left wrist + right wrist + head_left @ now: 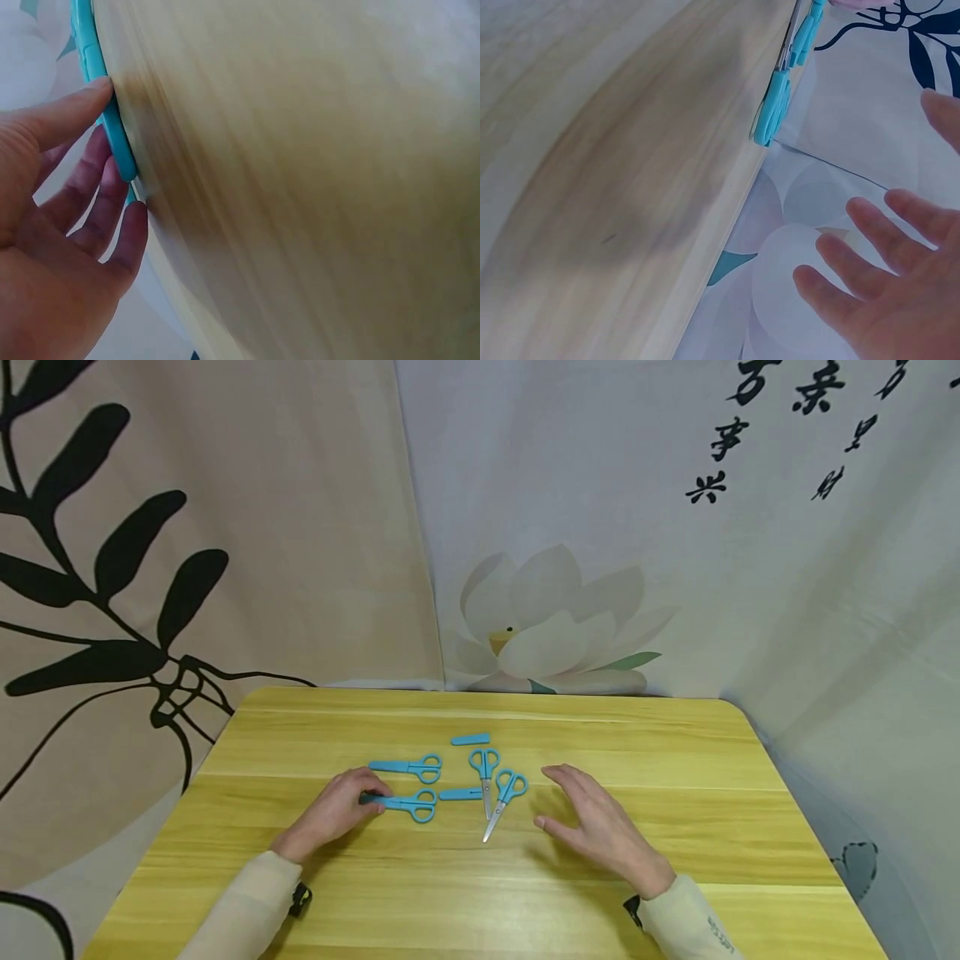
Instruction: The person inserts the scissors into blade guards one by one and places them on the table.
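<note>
My left hand (352, 799) pinches the sheathed end of a pair of blue scissors (422, 807) on the table, with the handle loops pointing right. In the left wrist view, the thumb and fingers lie on either side of the blue sheath (120, 146). Just behind lies a second sheathed pair of scissors (408, 767). Two unsheathed pairs, one with blades toward me (486, 768) and one slanted (511, 787), cross at their blades near the middle. My right hand (600, 822) hovers to their right, fingers spread and holding nothing.
One loose blue sheath (470, 739) lies behind the bare scissors, and another sheath (460, 794) lies left of their blades. The wooden table (675, 760) has a back edge close to a printed curtain (322, 527).
</note>
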`<state>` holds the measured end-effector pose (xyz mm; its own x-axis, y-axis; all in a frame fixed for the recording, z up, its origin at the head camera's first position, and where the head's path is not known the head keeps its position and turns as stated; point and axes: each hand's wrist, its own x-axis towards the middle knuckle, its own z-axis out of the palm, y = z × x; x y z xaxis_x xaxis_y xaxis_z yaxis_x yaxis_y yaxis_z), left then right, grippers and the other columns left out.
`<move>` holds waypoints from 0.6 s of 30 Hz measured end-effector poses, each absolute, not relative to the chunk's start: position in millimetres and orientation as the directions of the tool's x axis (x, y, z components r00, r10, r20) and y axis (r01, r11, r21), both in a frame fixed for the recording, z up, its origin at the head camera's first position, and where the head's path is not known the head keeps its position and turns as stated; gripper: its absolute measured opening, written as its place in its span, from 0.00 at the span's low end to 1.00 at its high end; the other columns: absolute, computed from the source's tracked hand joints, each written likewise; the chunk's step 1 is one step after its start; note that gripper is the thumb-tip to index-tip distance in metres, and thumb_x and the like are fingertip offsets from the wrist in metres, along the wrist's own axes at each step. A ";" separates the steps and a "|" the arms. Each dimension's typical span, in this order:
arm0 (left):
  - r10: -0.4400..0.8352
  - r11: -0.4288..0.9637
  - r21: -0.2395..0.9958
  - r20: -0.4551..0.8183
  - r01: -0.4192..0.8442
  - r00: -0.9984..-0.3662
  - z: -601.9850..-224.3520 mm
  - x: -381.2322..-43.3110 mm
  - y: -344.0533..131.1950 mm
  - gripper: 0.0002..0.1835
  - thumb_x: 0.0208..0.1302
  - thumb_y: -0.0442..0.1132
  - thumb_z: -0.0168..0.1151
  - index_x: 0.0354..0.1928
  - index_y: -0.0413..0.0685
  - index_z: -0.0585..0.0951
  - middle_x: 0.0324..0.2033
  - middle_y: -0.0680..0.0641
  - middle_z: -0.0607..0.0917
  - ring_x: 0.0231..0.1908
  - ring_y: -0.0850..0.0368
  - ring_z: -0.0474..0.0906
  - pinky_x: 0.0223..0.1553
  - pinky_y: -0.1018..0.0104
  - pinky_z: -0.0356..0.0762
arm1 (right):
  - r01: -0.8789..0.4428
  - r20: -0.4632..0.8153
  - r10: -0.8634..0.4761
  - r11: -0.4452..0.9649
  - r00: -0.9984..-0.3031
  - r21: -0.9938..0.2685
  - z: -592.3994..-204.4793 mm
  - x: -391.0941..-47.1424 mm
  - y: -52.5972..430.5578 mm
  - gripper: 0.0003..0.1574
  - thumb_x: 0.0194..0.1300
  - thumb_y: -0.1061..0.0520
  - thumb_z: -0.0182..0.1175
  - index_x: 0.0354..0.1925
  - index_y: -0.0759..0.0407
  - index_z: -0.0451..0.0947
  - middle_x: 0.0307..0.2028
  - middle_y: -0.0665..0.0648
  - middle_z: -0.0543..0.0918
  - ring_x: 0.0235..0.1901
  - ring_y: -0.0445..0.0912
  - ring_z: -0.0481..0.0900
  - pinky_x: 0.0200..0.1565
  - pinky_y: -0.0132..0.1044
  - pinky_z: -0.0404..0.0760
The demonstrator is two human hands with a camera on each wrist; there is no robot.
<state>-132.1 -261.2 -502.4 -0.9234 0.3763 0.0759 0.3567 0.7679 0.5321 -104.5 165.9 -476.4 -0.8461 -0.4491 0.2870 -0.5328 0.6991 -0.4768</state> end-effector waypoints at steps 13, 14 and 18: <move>0.302 0.752 0.585 0.106 0.305 -0.947 -494.8 -113.7 -249.1 0.29 0.69 0.51 0.70 0.66 0.43 0.80 0.66 0.40 0.78 0.65 0.37 0.73 0.62 0.40 0.75 | -0.572 0.242 -0.528 0.656 -0.814 -0.491 -480.5 -114.1 169.0 0.43 0.68 0.35 0.66 0.71 0.56 0.72 0.71 0.57 0.73 0.74 0.58 0.65 0.69 0.59 0.67; 0.298 0.749 0.590 0.107 0.302 -0.949 -493.4 -112.2 -247.6 0.30 0.70 0.52 0.69 0.67 0.43 0.78 0.68 0.39 0.77 0.67 0.36 0.72 0.63 0.38 0.73 | -0.583 0.236 -0.545 0.646 -0.804 -0.494 -480.4 -116.3 168.7 0.42 0.69 0.35 0.66 0.71 0.56 0.73 0.72 0.55 0.73 0.74 0.57 0.64 0.70 0.59 0.66; 0.293 0.745 0.591 0.125 0.308 -0.948 -487.6 -106.5 -241.6 0.34 0.71 0.54 0.68 0.70 0.42 0.75 0.71 0.38 0.72 0.70 0.32 0.66 0.66 0.33 0.67 | -0.623 0.206 -0.618 0.596 -0.758 -0.507 -480.5 -125.9 165.8 0.38 0.70 0.39 0.66 0.70 0.56 0.74 0.72 0.52 0.73 0.76 0.54 0.61 0.72 0.56 0.64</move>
<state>-106.5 -241.6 -487.6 -0.9479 0.2929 0.1252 0.3084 0.7451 0.5914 -125.9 165.8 -480.5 -0.7583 -0.6185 0.2059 -0.6233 0.5955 -0.5068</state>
